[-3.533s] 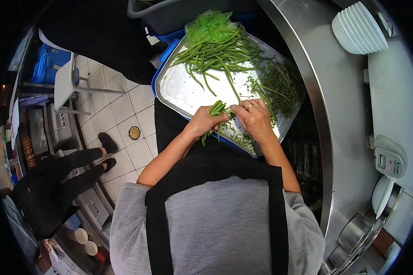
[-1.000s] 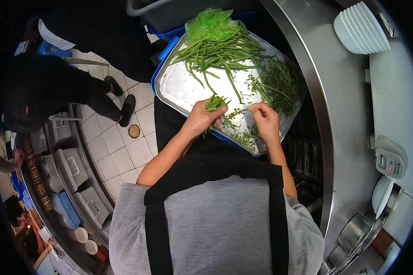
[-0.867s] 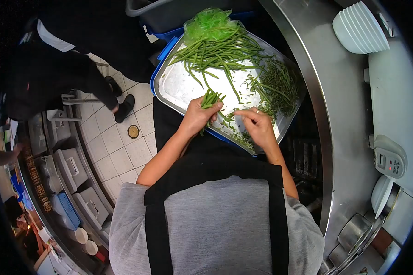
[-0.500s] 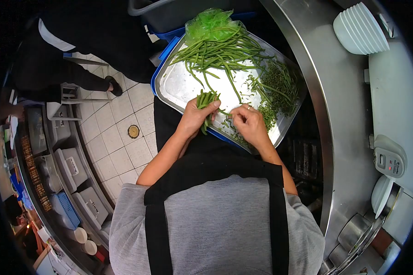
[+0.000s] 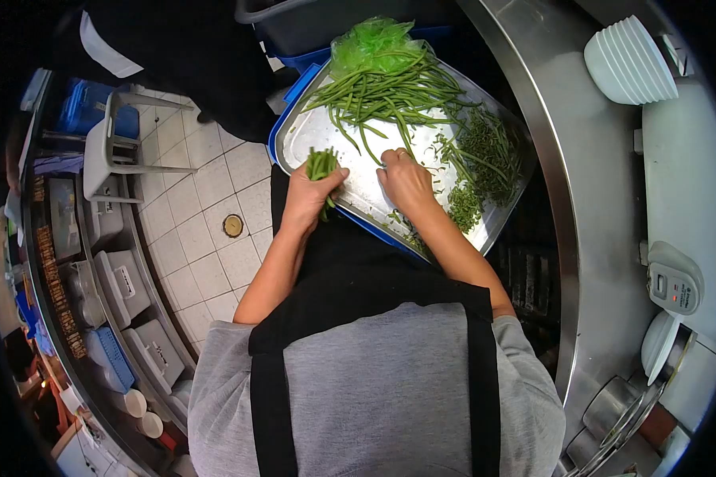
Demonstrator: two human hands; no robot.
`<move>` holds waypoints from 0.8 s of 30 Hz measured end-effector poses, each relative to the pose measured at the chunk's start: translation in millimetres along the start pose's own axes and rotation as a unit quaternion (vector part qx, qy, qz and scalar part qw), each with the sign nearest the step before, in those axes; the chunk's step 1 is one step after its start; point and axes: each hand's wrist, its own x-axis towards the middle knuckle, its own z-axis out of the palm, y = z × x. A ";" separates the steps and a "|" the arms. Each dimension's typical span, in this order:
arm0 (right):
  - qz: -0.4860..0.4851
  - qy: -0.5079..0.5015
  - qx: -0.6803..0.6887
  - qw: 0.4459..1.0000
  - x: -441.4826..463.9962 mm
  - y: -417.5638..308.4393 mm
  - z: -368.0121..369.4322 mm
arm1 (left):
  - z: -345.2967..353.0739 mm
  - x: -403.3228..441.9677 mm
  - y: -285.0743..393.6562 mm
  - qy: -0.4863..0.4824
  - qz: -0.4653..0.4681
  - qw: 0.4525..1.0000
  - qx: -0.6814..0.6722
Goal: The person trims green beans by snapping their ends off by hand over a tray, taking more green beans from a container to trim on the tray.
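Note:
My left hand point(image 5: 309, 195) is wrapped round a bunch of cut green beans point(image 5: 321, 164) at the near left edge of a metal tray point(image 5: 294, 151). Over the tray's middle is my right hand point(image 5: 408, 184), its fingers bent together at the end of a long green bean; the exact grip is partly hidden by the hand. Long whole beans point(image 5: 382, 91) lie in a loose heap across the tray's far side. To the right sits a pile of small trimmed bean ends point(image 5: 489, 151), with more scraps nearer me.
A green plastic bag point(image 5: 370, 48) lies at the tray's far end, beside a dark bin point(image 5: 318, 32). Along the right runs a steel counter point(image 5: 549, 103) with stacked white bowls point(image 5: 630, 62). Another person in dark clothes point(image 5: 191, 56) stands front left, near a white chair point(image 5: 103, 151).
My left hand has moved left with the bunch, away from my right. My right hand has moved forward and left to the long beans. The other person's leg has shifted, uncovering the chair.

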 end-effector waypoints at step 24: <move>0.074 0.100 0.342 0.931 -41.2 -5.9 -62.7 | 40.2 -14.0 3.6 -0.148 0.076 0.974 0.154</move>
